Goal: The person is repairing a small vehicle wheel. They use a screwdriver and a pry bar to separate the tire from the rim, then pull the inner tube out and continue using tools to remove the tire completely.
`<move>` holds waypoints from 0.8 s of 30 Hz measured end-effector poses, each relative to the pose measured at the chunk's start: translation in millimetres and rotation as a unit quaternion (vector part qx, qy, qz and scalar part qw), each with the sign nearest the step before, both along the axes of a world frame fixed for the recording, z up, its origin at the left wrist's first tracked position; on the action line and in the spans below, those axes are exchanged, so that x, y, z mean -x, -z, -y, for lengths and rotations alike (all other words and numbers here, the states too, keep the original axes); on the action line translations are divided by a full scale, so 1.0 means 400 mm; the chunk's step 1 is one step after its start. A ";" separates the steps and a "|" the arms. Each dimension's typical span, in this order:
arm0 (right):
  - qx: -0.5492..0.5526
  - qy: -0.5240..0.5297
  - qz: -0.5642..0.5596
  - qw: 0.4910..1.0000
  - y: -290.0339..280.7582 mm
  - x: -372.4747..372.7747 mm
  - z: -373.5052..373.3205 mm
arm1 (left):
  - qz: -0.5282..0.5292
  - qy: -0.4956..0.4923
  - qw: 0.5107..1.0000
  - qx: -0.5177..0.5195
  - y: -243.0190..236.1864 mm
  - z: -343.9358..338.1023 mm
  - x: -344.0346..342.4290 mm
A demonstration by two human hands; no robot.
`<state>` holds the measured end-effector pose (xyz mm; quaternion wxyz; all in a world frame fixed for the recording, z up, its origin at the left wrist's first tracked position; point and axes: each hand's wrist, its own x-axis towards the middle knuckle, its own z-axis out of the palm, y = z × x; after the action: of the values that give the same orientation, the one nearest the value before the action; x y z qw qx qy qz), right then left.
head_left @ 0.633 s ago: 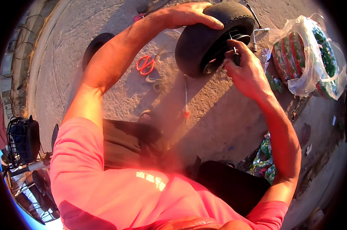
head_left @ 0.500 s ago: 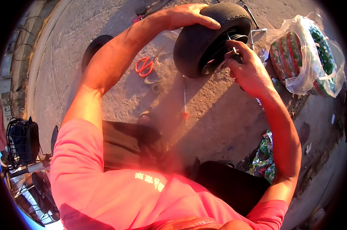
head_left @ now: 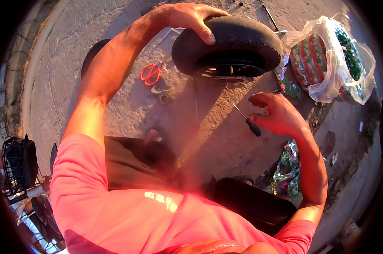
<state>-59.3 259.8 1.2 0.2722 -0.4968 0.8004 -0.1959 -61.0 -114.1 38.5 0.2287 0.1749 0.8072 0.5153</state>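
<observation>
My left hand (head_left: 195,23) grips the top left of a black tyre on a wheel (head_left: 246,40), now tilted with the dark rim showing along its lower side. Below the tyre, my right hand (head_left: 276,112) has its fingers apart and curved. A screwdriver with a black handle (head_left: 253,126) is just left of those fingers, not gripped; whether it touches the ground or a fingertip I cannot tell. Red-handled scissors (head_left: 150,74) lie on the concrete (head_left: 216,152) left of the tyre, beside small metal pieces (head_left: 162,98).
A plastic bag of tyres in patterned wrapping (head_left: 310,63) sits at right, crumpled green wrapping (head_left: 286,169) by my right arm. A metal wrench (head_left: 280,31) lies behind the tyre, a dark round object (head_left: 92,53) behind my left arm. A bicycle with a basket (head_left: 20,165) is at lower left.
The tyre has shifted left and turned, with my left hand moving along. My right hand has come down and away from the rim and let go of the screwdriver.
</observation>
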 end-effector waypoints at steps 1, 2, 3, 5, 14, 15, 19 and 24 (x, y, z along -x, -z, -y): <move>0.023 0.116 0.127 0.985 -0.094 -0.024 0.050 | 0.050 0.022 0.998 0.020 -0.040 0.005 -0.003; 0.088 0.148 0.128 0.977 -0.134 -0.027 0.066 | 0.095 0.046 0.994 0.030 -0.055 -0.003 0.004; 0.182 0.161 0.035 0.969 -0.159 -0.034 0.082 | 0.133 0.053 0.990 -0.008 -0.063 -0.022 0.007; 0.230 0.116 -0.180 0.949 -0.149 -0.002 0.136 | 0.127 0.074 0.989 -0.011 -0.072 -0.047 0.022; 0.200 0.159 -0.187 0.949 0.011 0.238 0.230 | -0.198 -0.393 0.877 0.192 0.049 0.046 -0.089; 0.210 0.160 -0.189 0.946 0.010 0.246 0.234 | -0.165 -0.381 0.892 0.179 0.105 0.065 -0.128; 0.235 0.150 -0.161 0.947 0.025 0.276 0.244 | 0.108 -0.176 0.934 0.291 0.309 -0.048 -0.322; 0.200 0.149 -0.158 0.956 -0.014 0.257 0.274 | 0.325 -0.122 0.890 0.295 0.503 -0.230 -0.469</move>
<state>-162.1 150.4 6.8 0.0054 -0.4412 0.8423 -0.3096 126.7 -22.0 -162.7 0.4545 -0.1773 0.8176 0.3058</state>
